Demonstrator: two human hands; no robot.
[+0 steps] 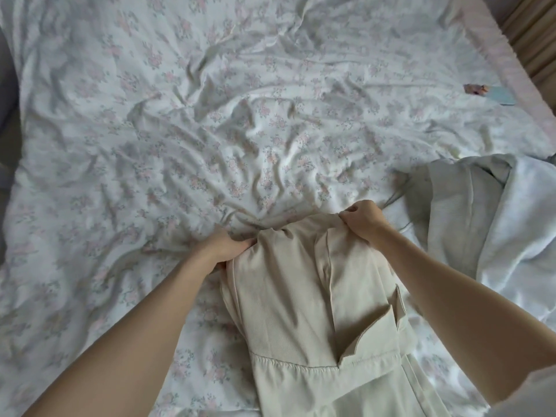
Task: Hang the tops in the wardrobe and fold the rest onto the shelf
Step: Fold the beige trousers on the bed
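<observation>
A home bedroom: a bed point(496, 55) under a rumpled floral sheet point(210, 130), clothes point(481, 212) heaped on it

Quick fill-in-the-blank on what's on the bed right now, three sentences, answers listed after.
1. Both hands grip the far edge of the ____ garment.
2. The left hand and right hand work over a sheet printed with ____.
3. The grey-and-white clothes pile lies to the garment's ____.

Missing words: beige; flowers; right

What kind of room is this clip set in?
Most likely a bedroom: a wide bed under a rumpled floral sheet, beige trousers gripped by both hands, and a pale garment heaped beside them.
</observation>
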